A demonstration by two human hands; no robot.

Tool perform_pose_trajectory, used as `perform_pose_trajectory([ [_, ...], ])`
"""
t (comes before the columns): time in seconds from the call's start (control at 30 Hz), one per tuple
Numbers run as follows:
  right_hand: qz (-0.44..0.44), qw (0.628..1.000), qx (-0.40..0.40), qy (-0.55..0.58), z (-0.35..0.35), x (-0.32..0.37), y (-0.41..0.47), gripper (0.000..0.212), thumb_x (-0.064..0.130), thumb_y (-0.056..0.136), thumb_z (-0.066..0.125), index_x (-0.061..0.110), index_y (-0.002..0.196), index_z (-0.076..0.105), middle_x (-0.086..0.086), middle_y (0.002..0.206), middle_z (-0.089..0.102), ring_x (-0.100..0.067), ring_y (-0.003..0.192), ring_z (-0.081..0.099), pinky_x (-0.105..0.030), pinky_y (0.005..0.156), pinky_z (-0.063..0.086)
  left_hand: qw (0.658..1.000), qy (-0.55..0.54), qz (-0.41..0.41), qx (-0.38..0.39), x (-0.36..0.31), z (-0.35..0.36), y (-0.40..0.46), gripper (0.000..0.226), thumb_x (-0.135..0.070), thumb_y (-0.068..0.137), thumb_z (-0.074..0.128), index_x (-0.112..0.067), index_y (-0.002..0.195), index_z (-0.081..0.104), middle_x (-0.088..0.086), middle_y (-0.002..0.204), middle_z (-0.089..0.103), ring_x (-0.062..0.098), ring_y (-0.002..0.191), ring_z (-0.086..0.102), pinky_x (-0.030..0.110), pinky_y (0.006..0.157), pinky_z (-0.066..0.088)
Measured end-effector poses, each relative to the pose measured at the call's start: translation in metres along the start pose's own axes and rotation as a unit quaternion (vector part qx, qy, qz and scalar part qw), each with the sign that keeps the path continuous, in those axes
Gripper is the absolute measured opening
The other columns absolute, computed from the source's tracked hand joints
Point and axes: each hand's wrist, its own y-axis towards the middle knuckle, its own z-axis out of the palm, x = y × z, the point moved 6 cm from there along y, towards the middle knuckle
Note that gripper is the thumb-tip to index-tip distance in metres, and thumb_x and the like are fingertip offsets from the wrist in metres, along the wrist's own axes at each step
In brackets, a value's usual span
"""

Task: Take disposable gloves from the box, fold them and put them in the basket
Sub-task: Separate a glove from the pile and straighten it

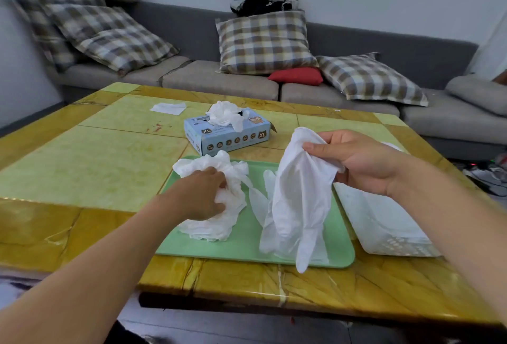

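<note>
At centre frame, a person's left hand (203,192) grips a crumpled pile of white gloves (216,206) on a green tray (247,245), while the right hand (362,157) pinches a single glove (299,201) hanging over the tray. The glove box (227,135) sits behind, upper centre; the white basket (384,228) lies at lower right.

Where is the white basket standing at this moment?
In the head view, the white basket stands on the table at the right, directly beside the right edge of the green tray and below the right hand.
</note>
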Motion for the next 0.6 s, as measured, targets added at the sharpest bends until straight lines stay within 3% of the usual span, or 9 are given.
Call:
perform_pose_trajectory([
  [0.07,0.0,1.0,-0.008,-0.011,-0.013,0.005,-0.005,0.031,0.021,0.094,0.064,0.001,0.116,0.071,-0.007,0.096,0.074,-0.016,0.077,0.069,-0.024,0.061,0.056,0.999,-0.025,-0.005,-0.022,-0.007,-0.016,-0.001,0.046,-0.048,0.086,0.063,-0.024,0.125,0.056,0.0,0.126,0.052,0.022,0.113,0.048,0.035,0.089,0.043],
  [0.13,0.006,1.0,0.002,-0.019,-0.019,0.006,-0.007,0.023,0.021,0.095,0.065,0.006,0.11,0.074,-0.007,0.096,0.074,-0.016,0.079,0.068,-0.025,0.064,0.057,0.98,-0.129,0.003,-0.152,-0.026,-0.051,-0.009,0.047,-0.054,0.076,0.055,-0.024,0.112,0.06,-0.002,0.118,0.056,0.022,0.111,0.049,0.035,0.085,0.042],
  [0.17,0.008,1.0,0.012,-0.024,-0.019,0.007,-0.008,0.02,0.021,0.095,0.065,0.01,0.108,0.075,-0.006,0.096,0.073,-0.017,0.08,0.068,-0.025,0.066,0.057,0.946,-0.246,0.019,-0.211,-0.039,-0.068,-0.015,0.048,-0.056,0.071,0.053,-0.024,0.106,0.061,-0.003,0.113,0.058,0.02,0.107,0.052,0.032,0.082,0.042],
  [0.2,0.006,0.999,0.022,-0.027,-0.019,0.006,-0.009,0.018,0.021,0.095,0.065,0.013,0.106,0.076,-0.006,0.097,0.073,-0.017,0.082,0.068,-0.026,0.069,0.057,0.901,-0.373,0.042,-0.218,-0.057,-0.081,-0.02,0.05,-0.058,0.07,0.056,-0.025,0.106,0.062,-0.005,0.112,0.061,0.015,0.107,0.056,0.029,0.083,0.044],
  [0.23,0.003,0.999,0.031,-0.025,-0.018,0.006,-0.01,0.018,0.021,0.095,0.065,0.014,0.107,0.076,-0.006,0.1,0.074,-0.018,0.085,0.068,-0.028,0.072,0.057,0.857,-0.482,0.074,-0.168,-0.079,-0.085,-0.022,0.055,-0.06,0.07,0.063,-0.026,0.113,0.063,-0.007,0.117,0.064,0.01,0.111,0.059,0.027,0.088,0.045],
  [0.3,-0.008,0.999,0.049,-0.019,-0.015,0.007,-0.01,0.023,0.02,0.096,0.063,0.013,0.116,0.074,-0.012,0.11,0.074,-0.022,0.094,0.07,-0.031,0.077,0.058,0.797,-0.59,0.122,-0.051,-0.118,-0.083,-0.023,0.06,-0.051,0.077,0.079,-0.024,0.127,0.06,-0.006,0.124,0.068,0.009,0.117,0.063,0.025,0.095,0.05],
  [0.37,-0.023,0.998,0.049,-0.024,-0.016,0.007,-0.009,0.027,0.019,0.095,0.064,0.011,0.119,0.072,-0.014,0.113,0.074,-0.023,0.096,0.07,-0.031,0.077,0.059,0.763,-0.633,0.129,-0.011,-0.136,-0.08,-0.017,0.049,-0.027,0.081,0.077,-0.013,0.126,0.063,0.005,0.118,0.073,0.02,0.111,0.069,0.03,0.091,0.056],
  [0.47,-0.051,0.999,-0.012,-0.014,-0.029,0.005,-0.006,0.031,0.017,0.088,0.071,0.008,0.118,0.072,-0.012,0.108,0.075,-0.022,0.093,0.07,-0.03,0.073,0.059,0.749,-0.654,0.091,-0.058,-0.129,-0.085,-0.007,0.026,-0.016,0.087,0.072,0.0,0.108,0.068,0.012,0.101,0.074,0.025,0.09,0.071,0.03,0.074,0.058],
  [0.6,-0.011,1.0,0.004,0.021,-0.027,-0.02,-0.004,0.044,0.016,0.076,0.077,0.008,0.119,0.072,-0.013,0.113,0.074,-0.022,0.097,0.071,-0.031,0.08,0.06,0.747,-0.655,0.058,-0.097,-0.118,-0.083,-0.007,0.007,-0.018,0.091,0.07,-0.014,0.086,0.068,0.003,0.082,0.072,0.015,0.07,0.067,0.023,0.057,0.051],
])
